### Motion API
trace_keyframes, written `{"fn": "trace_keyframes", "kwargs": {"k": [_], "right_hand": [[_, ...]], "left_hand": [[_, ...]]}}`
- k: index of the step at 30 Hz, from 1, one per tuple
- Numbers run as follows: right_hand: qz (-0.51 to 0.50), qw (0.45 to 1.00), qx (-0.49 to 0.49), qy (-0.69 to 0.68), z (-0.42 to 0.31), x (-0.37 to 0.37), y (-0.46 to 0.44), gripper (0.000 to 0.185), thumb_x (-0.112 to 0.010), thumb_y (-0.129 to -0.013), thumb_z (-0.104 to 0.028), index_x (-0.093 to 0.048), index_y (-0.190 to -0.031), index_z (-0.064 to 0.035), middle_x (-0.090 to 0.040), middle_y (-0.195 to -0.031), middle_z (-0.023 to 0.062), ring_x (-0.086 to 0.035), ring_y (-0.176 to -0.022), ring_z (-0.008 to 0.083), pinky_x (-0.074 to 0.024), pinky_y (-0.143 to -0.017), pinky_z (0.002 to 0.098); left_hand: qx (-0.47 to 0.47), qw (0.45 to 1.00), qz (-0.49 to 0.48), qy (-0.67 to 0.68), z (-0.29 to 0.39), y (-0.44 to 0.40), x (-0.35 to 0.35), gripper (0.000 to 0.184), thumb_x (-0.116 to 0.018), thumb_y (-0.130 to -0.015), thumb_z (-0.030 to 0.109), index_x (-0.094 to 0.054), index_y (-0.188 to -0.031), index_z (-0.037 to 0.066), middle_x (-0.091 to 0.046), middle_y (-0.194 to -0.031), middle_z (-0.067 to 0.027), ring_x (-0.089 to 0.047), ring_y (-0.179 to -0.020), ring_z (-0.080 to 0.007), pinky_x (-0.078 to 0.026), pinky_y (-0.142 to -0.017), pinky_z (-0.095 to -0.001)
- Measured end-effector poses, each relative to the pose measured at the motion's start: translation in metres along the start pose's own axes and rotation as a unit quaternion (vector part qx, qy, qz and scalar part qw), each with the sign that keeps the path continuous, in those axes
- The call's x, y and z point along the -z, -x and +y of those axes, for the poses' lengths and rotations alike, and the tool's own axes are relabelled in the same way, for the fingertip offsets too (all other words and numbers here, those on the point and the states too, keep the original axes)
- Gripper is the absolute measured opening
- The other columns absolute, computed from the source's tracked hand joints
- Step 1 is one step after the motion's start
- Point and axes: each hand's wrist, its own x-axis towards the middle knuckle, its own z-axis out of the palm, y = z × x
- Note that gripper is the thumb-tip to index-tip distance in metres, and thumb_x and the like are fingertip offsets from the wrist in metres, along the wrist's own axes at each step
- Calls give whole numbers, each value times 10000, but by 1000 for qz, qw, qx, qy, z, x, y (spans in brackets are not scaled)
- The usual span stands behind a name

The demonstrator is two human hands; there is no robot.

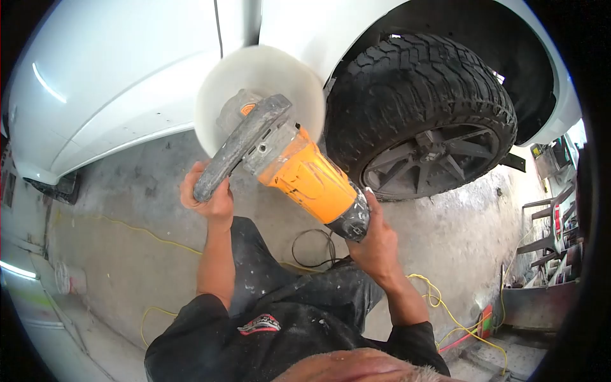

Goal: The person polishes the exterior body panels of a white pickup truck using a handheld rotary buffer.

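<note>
An orange and grey power polisher point(310, 183) is held up between my two hands, its body slanting from upper left to lower right. My left hand point(210, 197) is wrapped round the end of its worn dark side handle point(238, 149). At the black rear end, my right hand point(377, 240) grips the tool. The round whitish pad point(296, 73) faces the lower side of a white vehicle point(149, 70). Whether the pad touches the panel is hidden behind it. Just right of the pad sits a knobby black tyre point(414, 83) on a dark spoked wheel point(439, 156).
A yellow cord point(149, 233) runs across the concrete floor point(127, 210), with more yellow cord point(439, 302) at the right. A dark cable loop point(312, 254) lies by my legs. A white bucket point(70, 279) stands left; chairs point(544, 229) and clutter fill the far right.
</note>
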Motion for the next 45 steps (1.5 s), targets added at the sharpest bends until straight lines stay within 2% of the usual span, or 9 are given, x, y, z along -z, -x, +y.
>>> {"fn": "trace_keyframes", "kwargs": {"k": [7,10,14,16,18,25,28,31,45], "right_hand": [[-13,999,-32,-19,7,0,1,975,-787,-689,-75,-288,-1526,-75,-666,-1148,268,-668,-1023,445,-555,-827,477],[17,998,-33,-40,3,-1,0,948,-796,-720,-63,-289,-1520,-70,-671,-1160,271,-675,-1045,438,-555,-851,458],[68,996,-10,-53,-11,1,-3,933,-805,-738,-70,-293,-1517,-79,-675,-1151,277,-682,-1035,439,-558,-858,458],[61,997,-19,-54,-8,-3,-2,944,-808,-731,-89,-290,-1521,-89,-669,-1153,282,-678,-1017,456,-562,-844,477],[45,997,-38,-52,-4,-13,2,942,-807,-732,-93,-291,-1520,-88,-671,-1151,280,-679,-1016,455,-563,-844,475],[-50,993,-98,-37,9,-37,15,933,-774,-718,-79,-290,-1516,-78,-670,-1160,275,-674,-1021,459,-556,-859,482],[-72,990,-118,-31,7,-39,18,926,-779,-720,-85,-294,-1508,-76,-679,-1128,278,-677,-1011,463,-558,-854,479],[-68,991,-118,-16,9,-42,26,923,-813,-734,-99,-299,-1500,-85,-703,-1055,287,-690,-986,466,-565,-844,468],[-43,991,-116,-51,18,-55,31,959,-828,-737,-115,-264,-1512,-72,-689,-1115,286,-678,-1025,471,-557,-872,485]], "left_hand": [[-9,995,19,-99,9,9,-14,171,-703,-686,-50,-574,-797,-40,-680,-760,-176,-622,-614,-200,-480,-586,-295],[-87,994,-66,0,22,-10,-25,232,-616,-763,-132,-580,-983,-68,-645,-829,-161,-606,-630,-177,-522,-577,-308],[-196,973,-60,102,31,-41,-45,240,-614,-737,-127,-570,-963,-59,-650,-834,-181,-641,-674,-216,-545,-606,-337],[-111,986,-46,113,38,-39,-46,111,-650,-746,-68,-556,-796,-37,-652,-714,-178,-609,-583,-208,-508,-573,-332],[-157,986,-39,35,26,-30,-39,117,-660,-740,-62,-557,-789,-33,-648,-700,-172,-610,-583,-203,-504,-575,-322],[-78,990,-121,-7,4,7,4,321,-674,-718,-88,-623,-1033,-59,-707,-836,-167,-656,-661,-193,-518,-575,-306],[-65,988,-112,-87,7,14,8,248,-701,-734,-62,-650,-977,-57,-707,-809,-120,-643,-666,-156,-489,-589,-284],[-35,980,-119,-155,15,18,5,140,-694,-679,-58,-579,-747,-17,-646,-694,-157,-616,-599,-195,-461,-562,-284],[-79,991,-112,3,9,15,-6,99,-657,-737,-75,-609,-820,-47,-692,-814,-199,-649,-682,-204,-504,-666,-310]]}}
